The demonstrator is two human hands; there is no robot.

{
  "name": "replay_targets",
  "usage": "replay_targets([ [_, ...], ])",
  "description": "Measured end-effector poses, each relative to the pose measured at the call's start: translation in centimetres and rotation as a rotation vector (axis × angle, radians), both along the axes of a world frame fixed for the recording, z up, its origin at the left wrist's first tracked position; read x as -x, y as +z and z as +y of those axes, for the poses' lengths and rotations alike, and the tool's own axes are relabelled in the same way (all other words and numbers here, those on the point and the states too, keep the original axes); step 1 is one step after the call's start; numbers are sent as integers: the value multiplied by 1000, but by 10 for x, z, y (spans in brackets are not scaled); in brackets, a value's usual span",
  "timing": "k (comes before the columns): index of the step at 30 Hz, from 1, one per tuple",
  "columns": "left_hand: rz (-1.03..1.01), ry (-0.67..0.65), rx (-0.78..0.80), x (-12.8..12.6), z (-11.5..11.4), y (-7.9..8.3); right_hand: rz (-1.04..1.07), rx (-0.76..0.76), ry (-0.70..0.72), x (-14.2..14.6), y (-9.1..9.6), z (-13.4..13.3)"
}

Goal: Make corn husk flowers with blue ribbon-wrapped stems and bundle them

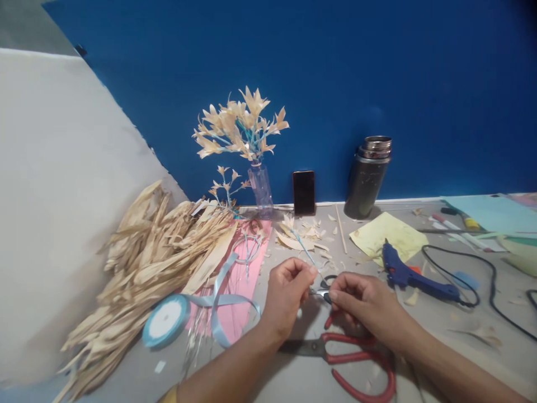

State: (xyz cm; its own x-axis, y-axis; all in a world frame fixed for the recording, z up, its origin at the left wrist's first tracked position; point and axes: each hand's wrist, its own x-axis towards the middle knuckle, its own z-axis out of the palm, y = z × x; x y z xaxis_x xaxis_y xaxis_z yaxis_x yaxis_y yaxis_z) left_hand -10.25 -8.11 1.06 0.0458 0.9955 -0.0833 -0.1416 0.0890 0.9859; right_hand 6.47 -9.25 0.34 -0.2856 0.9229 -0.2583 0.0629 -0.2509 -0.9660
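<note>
no legible text, labels, numbers, signs

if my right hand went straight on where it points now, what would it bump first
Probably the left hand, just across from the right hand. The small black-handled scissors show in the gap too and could come first if at the same height; depth is unclear.

Left grip point(289, 294), centre of frame: bare hand, five-fingered, wrist and forearm point(235, 358) uncovered. Right grip point(364, 296), right of centre: likewise bare, forearm uncovered to the lower right edge. Yellow sleeve point(169, 395): edge only, bottom of frame, left of centre; remainder cropped.
</note>
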Motion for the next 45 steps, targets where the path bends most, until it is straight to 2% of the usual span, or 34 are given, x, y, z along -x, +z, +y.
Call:
replay_targets([
  [7,0,10,23,-1,-1,2,-6,-16,24,0,1,-1],
  [17,50,8,51,-2,1,1,81,38,22,0,-3,2],
  [21,83,-60,59,-5,-2,1,179,106,24,-6,-8,5],
  [24,131,-106,72,-4,-2,-2,334,142,22,-12,-10,9],
  [27,220,-147,103,-1,0,-8,466,134,7,-19,-7,13],
  [30,367,-152,91,3,5,-12,507,114,-5,-24,-3,15],
  [35,736,-323,-73,11,7,-7,350,2,-80,-25,1,14],
  [38,929,-286,-79,15,6,-4,239,-52,-111,-24,4,12],
  [40,947,-265,-88,15,6,-5,204,-57,-104,-24,7,11],
  [45,735,-154,-227,10,1,-10,152,-2,-60,-25,2,7],
])
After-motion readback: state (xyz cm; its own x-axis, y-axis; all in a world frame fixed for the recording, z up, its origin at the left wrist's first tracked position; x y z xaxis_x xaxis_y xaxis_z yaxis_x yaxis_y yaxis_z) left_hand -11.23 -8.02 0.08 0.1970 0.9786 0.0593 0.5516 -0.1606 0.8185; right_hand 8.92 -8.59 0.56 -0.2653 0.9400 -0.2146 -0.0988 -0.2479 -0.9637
